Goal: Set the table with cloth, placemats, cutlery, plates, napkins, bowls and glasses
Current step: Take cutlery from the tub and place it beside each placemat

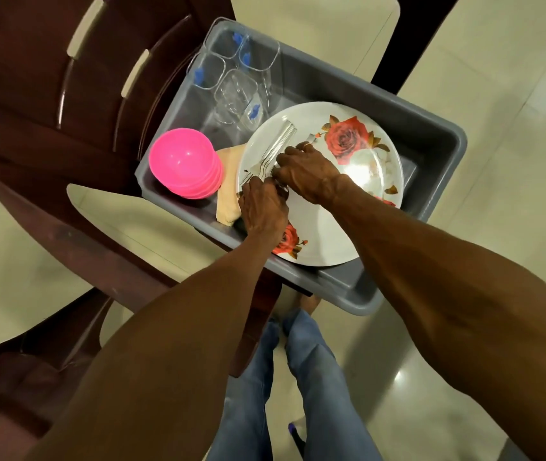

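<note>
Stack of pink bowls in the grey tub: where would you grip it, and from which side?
Grip the pink bowls at the stacked rims, coming from above. They lie nested and tilted in the tub's corner, with wall and the folded napkin close beside.

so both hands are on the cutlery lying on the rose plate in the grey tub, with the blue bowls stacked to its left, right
Not quite: the stacked bowls are pink, not blue, as the head view shows. The rest holds: the left hand and right hand are both on the cutlery, which lies on the rose plate in the grey tub, with the bowls to its left.
</note>
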